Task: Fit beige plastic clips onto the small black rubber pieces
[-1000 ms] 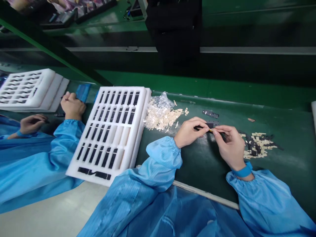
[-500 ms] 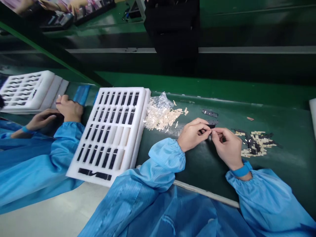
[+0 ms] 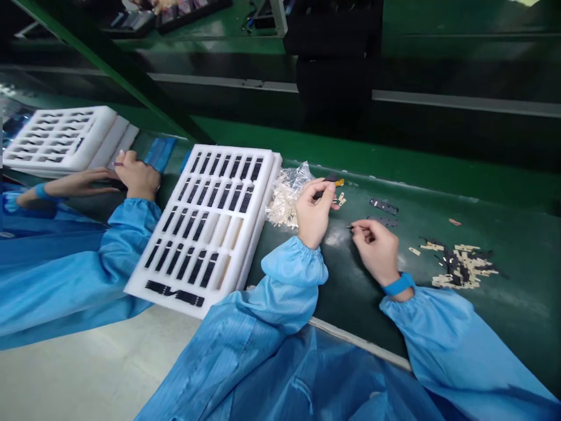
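Foam tray [image 3: 175, 279] sits left of the hands, black strips in its slots; plastic bag [image 3: 294, 186] lies between tray and left hand [image 3: 313, 211], mixed pieces [image 3: 465, 266] off to the right. And the left hand pinches a black part [image 3: 329, 180], its orange end poking past the fingertips, while the right hand [image 3: 377, 245] closes narrowly on a thin dark tool [image 3: 349, 227].

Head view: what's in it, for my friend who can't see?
The left hand holds a black part, the right hand a small dark thing, over a green table; a white tray of black strips lies left, a mixed pile right.
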Available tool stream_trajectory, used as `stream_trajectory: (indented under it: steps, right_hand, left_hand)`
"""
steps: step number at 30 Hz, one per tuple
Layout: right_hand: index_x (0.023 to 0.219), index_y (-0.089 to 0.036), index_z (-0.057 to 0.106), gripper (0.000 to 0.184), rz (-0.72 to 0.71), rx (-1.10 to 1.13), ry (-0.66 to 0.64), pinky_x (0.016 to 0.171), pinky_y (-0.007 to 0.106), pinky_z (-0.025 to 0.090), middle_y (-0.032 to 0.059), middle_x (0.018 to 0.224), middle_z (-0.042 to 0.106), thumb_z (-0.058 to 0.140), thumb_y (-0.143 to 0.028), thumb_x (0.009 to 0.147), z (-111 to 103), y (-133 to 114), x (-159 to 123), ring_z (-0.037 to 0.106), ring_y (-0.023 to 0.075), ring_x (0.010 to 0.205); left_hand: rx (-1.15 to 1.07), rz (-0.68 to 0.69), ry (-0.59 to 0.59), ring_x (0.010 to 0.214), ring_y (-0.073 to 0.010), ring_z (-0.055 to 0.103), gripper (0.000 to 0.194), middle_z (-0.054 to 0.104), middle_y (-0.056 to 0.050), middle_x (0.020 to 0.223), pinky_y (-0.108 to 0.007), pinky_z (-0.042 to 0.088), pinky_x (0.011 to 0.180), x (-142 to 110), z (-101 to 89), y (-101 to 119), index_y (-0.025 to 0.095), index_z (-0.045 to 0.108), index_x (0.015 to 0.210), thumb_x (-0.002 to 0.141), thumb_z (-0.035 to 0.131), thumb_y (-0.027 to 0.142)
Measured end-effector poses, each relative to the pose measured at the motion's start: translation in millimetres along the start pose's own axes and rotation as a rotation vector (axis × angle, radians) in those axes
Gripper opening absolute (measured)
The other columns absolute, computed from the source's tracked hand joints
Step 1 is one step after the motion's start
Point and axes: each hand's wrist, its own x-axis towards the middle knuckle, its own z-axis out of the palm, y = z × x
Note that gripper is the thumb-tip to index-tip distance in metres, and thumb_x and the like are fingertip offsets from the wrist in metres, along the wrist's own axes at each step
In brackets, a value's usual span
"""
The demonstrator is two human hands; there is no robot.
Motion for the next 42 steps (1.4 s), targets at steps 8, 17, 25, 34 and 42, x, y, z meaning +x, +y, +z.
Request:
stream_trajectory:
  steps: [8, 17, 25, 34, 42]
  right_hand:
    - [0.082, -0.020, 0.069, 0.024, 0.060, 0.125, -0.035, 0.059, 0.029, 0.045, 0.0018, 0.072, 0.064, 0.069, -0.041, 0.094, -16.2, 0.4, -7.2, 0.055, 0.0152, 0.061]
    - [0.088, -0.017, 0.073, 0.035, 0.576, 0.625, -0.264, 0.043, 0.021, 0.033, 0.0034, 0.077, 0.065, 0.077, -0.052, 0.086, -72.7, 9.7, -0.9, 0.047, 0.0097, 0.054]
    - [0.078, -0.018, 0.064, 0.035, 0.631, 0.671, -0.268, 0.043, 0.021, 0.028, -0.0044, 0.057, 0.049, 0.079, -0.050, 0.084, -68.3, 7.7, -4.3, 0.039, 0.0090, 0.048]
    - [0.081, -0.021, 0.065, 0.024, 0.396, 0.351, 0.101, 0.044, 0.022, 0.034, -0.0047, 0.058, 0.055, 0.081, -0.038, 0.081, -70.0, 18.8, -2.2, 0.046, 0.0100, 0.048]
    - [0.082, -0.021, 0.066, 0.024, 0.337, 0.304, 0.138, 0.046, 0.024, 0.045, -0.0028, 0.061, 0.060, 0.078, -0.042, 0.086, -63.2, 12.5, -4.5, 0.052, 0.0112, 0.048]
  left_hand:
    - [0.302, 0.350, -0.267, 0.088, -0.0120, 0.068, 0.026, 0.065, -0.011, 0.122, -0.022, 0.062, 0.067, -21.9, 2.9, 2.9, 0.017, 0.073, 0.103, 0.096, 0.066, 0.041]
    - [0.635, 0.834, -0.534, 0.113, -0.0193, 0.070, 0.028, 0.072, -0.010, 0.120, -0.031, 0.059, 0.097, -35.4, 3.4, -13.3, 0.021, 0.069, 0.117, 0.096, 0.066, 0.039]
    - [0.615, 0.812, -0.631, 0.109, -0.0188, 0.072, 0.025, 0.073, -0.009, 0.118, -0.030, 0.061, 0.093, -40.8, 3.9, -11.9, 0.023, 0.070, 0.116, 0.095, 0.068, 0.037]
    - [-0.014, -0.296, -0.746, 0.099, -0.0160, 0.074, 0.023, 0.068, -0.013, 0.127, -0.028, 0.065, 0.082, -61.3, 24.5, -16.1, 0.016, 0.065, 0.117, 0.101, 0.056, 0.031]
    - [-0.241, -0.532, -0.737, 0.123, -0.0239, 0.068, 0.034, 0.066, -0.011, 0.139, -0.042, 0.058, 0.107, -78.0, 29.6, -17.9, 0.020, 0.063, 0.130, 0.099, 0.062, 0.033]
